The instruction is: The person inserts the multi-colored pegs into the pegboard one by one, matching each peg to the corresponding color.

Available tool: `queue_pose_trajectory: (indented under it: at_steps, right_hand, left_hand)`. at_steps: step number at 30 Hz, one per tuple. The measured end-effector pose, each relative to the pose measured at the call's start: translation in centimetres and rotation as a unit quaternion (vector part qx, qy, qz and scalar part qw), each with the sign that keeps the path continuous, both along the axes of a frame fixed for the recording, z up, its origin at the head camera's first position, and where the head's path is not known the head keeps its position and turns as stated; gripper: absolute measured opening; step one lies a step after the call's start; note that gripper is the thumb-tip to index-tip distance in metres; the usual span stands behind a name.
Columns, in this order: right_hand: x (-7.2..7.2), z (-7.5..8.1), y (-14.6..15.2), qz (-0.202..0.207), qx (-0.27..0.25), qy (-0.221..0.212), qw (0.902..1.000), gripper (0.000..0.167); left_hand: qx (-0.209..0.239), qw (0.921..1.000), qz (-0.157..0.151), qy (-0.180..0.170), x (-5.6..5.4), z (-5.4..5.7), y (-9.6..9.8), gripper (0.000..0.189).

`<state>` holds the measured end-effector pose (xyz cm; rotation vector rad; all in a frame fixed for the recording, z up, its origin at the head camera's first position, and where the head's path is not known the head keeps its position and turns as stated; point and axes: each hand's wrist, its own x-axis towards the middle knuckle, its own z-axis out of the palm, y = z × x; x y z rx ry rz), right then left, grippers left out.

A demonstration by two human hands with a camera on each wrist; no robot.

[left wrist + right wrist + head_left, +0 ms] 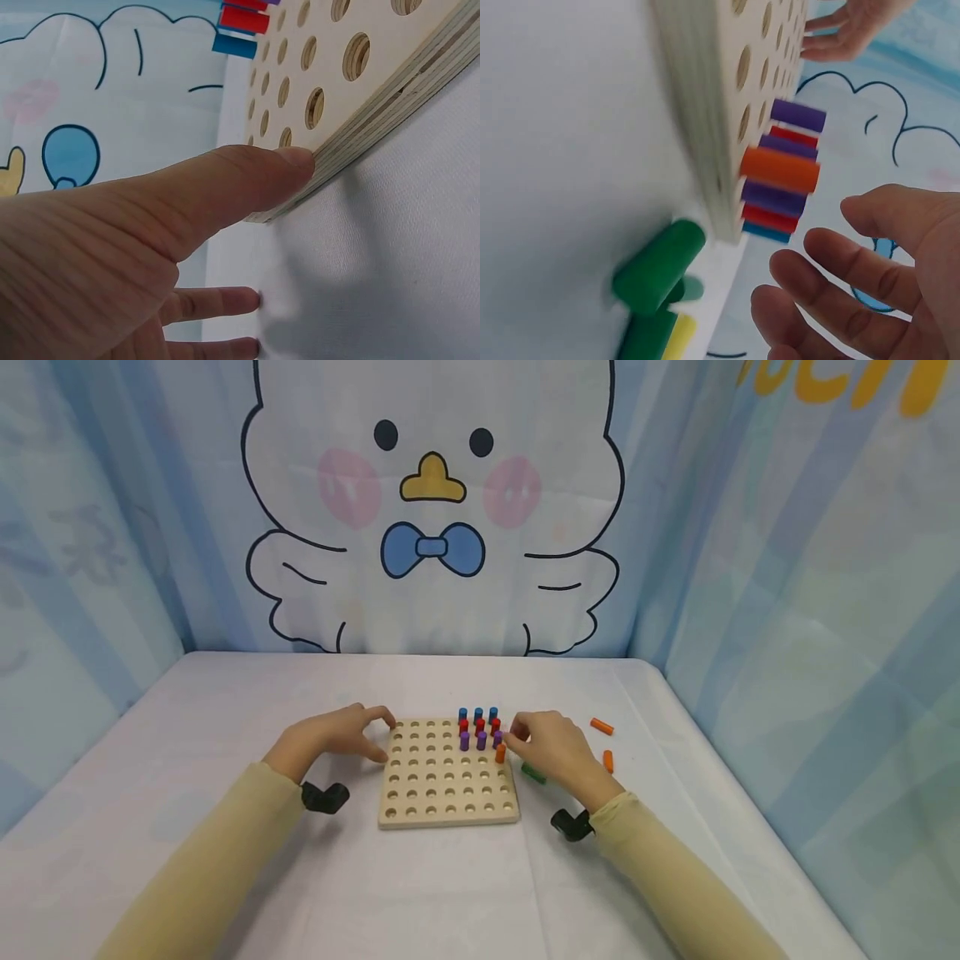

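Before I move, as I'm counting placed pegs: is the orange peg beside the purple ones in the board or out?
In: the orange peg stands upright in the board, with the right hand clear of it.

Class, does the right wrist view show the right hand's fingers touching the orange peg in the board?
No, a clear gap separates the fingers from the orange peg in the board.

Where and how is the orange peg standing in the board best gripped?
Likely the upper part of the orange peg, pinched by its left and right sides from above: it stands upright in the board, with a purple peg close behind and an empty hole to its left.
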<state>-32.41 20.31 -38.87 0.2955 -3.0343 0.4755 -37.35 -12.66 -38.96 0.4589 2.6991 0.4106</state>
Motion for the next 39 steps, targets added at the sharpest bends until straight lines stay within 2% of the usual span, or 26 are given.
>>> queue_pose_trajectory:
  at_steps: [8,13,20,24,30,35,39]
  right_hand:
    - [-0.3,0.0,4.1,-0.027,0.021,-0.004,0.9994,0.020]
    - [-0.6,0.1,6.9,-0.053,0.039,-0.042,0.9969,0.023]
    - [-0.8,0.6,9.7,-0.084,0.107,-0.087,0.9869,0.030]
    - [-0.9,0.8,10.5,-0.099,0.122,-0.110,0.9814,0.028]
    - [-1.1,0.6,10.8,-0.103,0.127,-0.148,0.9753,0.016]
    - [-0.9,0.5,10.6,-0.088,0.117,-0.146,0.9783,0.011]
    - [-0.6,0.9,9.8,-0.060,0.105,-0.143,0.9824,0.012]
  left_hand:
    - [0.002,1.0000,0.007,0.001,0.0,-0.1,0.0,0.064]
    - [0.003,0.9999,0.010,-0.001,0.1,0.0,-0.2,0.063]
    - [0.001,1.0000,0.008,-0.004,0.1,0.0,-0.2,0.063]
    - [0.002,1.0000,0.007,-0.004,0.0,-0.1,-0.1,0.063]
    - [-0.001,0.9999,0.009,-0.005,-0.1,0.1,0.0,0.063]
    - [-0.004,0.9999,0.010,-0.006,-0.2,-0.1,0.0,0.063]
    - [-0.004,0.9999,0.013,-0.005,-0.3,-0.2,0.0,0.063]
